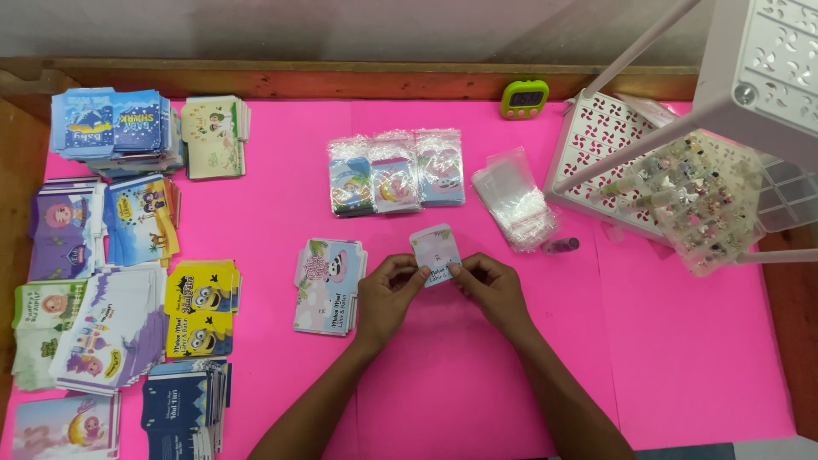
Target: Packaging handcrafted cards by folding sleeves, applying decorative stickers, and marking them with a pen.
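Observation:
Both my hands hold one small printed card point(435, 250) over the pink table cover point(665, 358). My left hand point(388, 294) pinches the card's lower left edge and my right hand point(490, 285) pinches its lower right edge. The card is pale pink and blue with a small cartoon picture, tilted a little. Just left of my left hand lies a short stack of similar panda cards point(328, 285).
Three bagged cards point(396, 173) lie in a row at the centre back, with a pile of clear sleeves point(514, 204) beside them. A white plastic rack point(596, 145) and a clear compartment box point(707, 200) stand at right. Several card stacks point(119, 281) fill the left side. A green timer point(525, 98) sits at the back.

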